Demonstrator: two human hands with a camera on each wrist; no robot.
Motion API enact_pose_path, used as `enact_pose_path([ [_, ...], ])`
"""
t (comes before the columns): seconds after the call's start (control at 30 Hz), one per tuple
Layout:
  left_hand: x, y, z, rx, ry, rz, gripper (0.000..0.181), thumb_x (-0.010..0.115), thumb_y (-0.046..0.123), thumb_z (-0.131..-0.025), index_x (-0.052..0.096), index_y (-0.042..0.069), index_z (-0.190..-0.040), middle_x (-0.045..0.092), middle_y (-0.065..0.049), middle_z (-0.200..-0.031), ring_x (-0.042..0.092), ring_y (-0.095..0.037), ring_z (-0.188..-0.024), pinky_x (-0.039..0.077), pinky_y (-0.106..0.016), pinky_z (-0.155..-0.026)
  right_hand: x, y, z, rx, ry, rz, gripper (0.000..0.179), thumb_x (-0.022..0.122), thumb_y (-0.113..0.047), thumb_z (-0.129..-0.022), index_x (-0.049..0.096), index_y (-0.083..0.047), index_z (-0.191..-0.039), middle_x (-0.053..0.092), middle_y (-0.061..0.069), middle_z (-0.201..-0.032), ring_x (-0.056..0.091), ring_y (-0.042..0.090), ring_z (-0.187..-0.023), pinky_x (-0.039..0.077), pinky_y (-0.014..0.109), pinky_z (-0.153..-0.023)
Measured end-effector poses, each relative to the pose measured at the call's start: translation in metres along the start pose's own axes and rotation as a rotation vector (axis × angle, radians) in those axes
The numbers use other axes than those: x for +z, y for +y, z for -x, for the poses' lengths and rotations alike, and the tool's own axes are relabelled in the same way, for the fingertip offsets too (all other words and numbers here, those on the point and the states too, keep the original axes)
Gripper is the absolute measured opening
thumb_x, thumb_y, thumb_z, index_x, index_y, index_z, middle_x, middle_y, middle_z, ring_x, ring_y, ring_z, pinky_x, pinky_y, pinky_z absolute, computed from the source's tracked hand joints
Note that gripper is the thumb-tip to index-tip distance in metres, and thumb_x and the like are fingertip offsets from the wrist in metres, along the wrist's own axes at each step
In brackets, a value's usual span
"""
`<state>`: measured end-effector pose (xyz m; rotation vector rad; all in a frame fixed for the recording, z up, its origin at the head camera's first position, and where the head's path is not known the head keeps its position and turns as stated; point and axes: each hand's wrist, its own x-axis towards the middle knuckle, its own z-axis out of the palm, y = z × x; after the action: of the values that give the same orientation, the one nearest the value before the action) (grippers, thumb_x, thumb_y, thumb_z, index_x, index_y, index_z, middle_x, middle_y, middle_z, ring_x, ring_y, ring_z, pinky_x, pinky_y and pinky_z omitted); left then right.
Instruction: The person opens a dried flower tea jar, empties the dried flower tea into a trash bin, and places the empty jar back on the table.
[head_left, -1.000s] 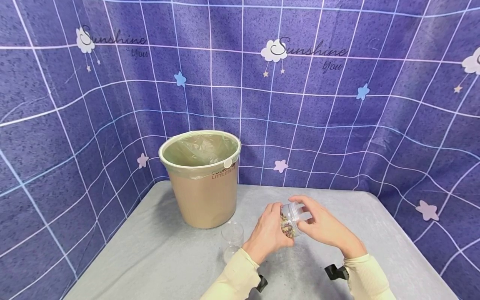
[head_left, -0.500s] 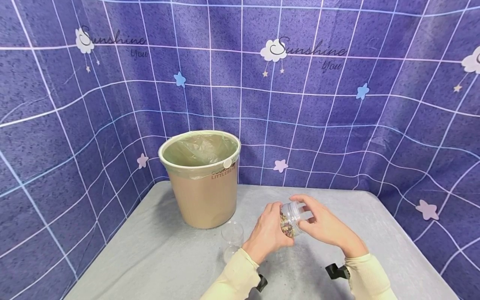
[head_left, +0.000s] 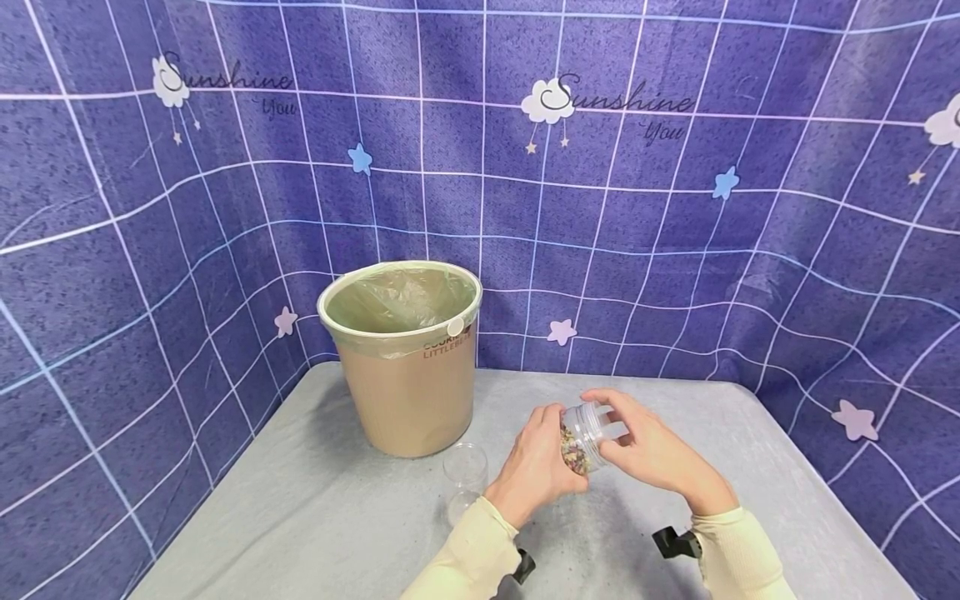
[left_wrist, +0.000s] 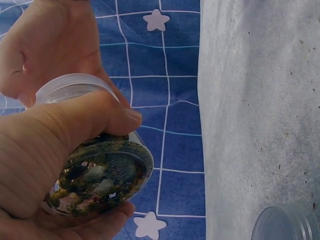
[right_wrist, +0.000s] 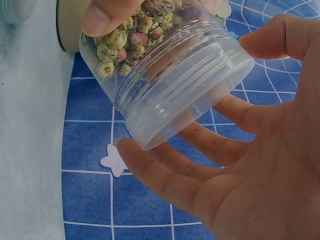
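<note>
Off the table, my left hand (head_left: 534, 460) grips a clear plastic jar (head_left: 573, 448) by its body, tilted with its lid end to the right. Dried flower buds, yellowish with some pink, fill part of it in the right wrist view (right_wrist: 142, 40). A translucent screw lid (right_wrist: 185, 102) sits on the jar's mouth. My right hand (head_left: 651, 450) has its thumb and fingers curved round this lid, fingertips at its edge. In the left wrist view, the left thumb (left_wrist: 95, 112) lies across the jar's side, and its base faces the camera.
A tan waste bin (head_left: 408, 392) with a green liner stands at the table's back left. Just left of my left wrist is a clear empty container (head_left: 465, 471). Small dark crumbs dot the grey tabletop (head_left: 345, 517). A blue-violet patterned curtain (head_left: 630, 275) closes off the back and sides.
The right hand shifts very slightly at the lid. The jar and left hand stay almost still.
</note>
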<state>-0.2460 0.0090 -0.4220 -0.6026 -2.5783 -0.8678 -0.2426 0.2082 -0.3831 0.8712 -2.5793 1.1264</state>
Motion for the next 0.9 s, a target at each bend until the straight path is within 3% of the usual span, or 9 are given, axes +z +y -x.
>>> enact_pose_path([
  [0.6,0.001,-0.001,0.000,-0.002,0.003,0.004,0.093,0.096,0.027,-0.055,0.054,0.006,-0.136,0.061,-0.007,-0.121,0.063,-0.018,-0.098,0.055,-0.030,-0.086,-0.004,0.001,0.001,0.017,0.007,-0.022,0.063,0.064,-0.001,-0.085,0.051,-0.022,-0.143,0.059,0.009,-0.139,0.063,0.032,-0.114,0.060,0.034,-0.078],
  [0.9,0.000,0.001,-0.001,0.007,0.001,0.010,0.094,0.096,0.026,-0.056,0.054,0.004,-0.136,0.061,-0.008,-0.120,0.063,-0.020,-0.099,0.055,-0.031,-0.086,-0.011,0.002,0.002,0.014,0.028,0.000,0.062,0.064,-0.001,-0.084,0.051,-0.015,-0.143,0.057,0.014,-0.141,0.064,0.034,-0.114,0.060,0.033,-0.078],
])
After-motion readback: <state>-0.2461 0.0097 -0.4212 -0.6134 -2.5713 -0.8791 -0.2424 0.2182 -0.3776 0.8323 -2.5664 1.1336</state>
